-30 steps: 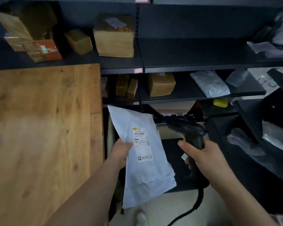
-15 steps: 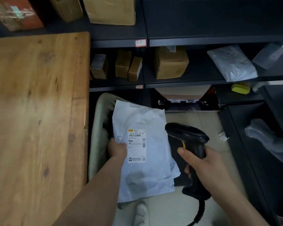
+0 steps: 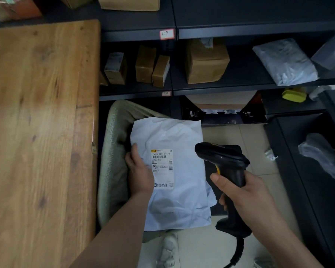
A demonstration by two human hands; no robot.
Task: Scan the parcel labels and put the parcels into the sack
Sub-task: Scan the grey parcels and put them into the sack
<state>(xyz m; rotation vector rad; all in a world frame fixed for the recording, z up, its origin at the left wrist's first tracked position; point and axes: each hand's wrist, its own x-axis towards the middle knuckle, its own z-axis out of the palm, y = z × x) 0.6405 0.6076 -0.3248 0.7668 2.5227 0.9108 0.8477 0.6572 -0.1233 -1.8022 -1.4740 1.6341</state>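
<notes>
My left hand (image 3: pixel 138 171) grips the left edge of a white plastic parcel (image 3: pixel 174 190), thumb on top beside its printed label (image 3: pixel 162 167). The parcel lies tilted over the open mouth of a pale woven sack (image 3: pixel 112 151) that stands on the floor beside the table. My right hand (image 3: pixel 244 194) holds a black barcode scanner (image 3: pixel 226 171) by its handle, just right of the parcel, its head pointing left toward the label. The scanner's cord hangs down toward the floor.
A wooden table (image 3: pixel 41 132) fills the left side. Dark shelves behind hold cardboard boxes (image 3: pixel 205 60) and grey plastic bags (image 3: pixel 284 62). More shelving with bags runs along the right (image 3: pixel 317 171). Tiled floor (image 3: pixel 240 144) shows between them.
The view has tipped downward and the parcel has dropped from in front of the shelves to the sack's mouth. The scanner stays just right of the parcel.
</notes>
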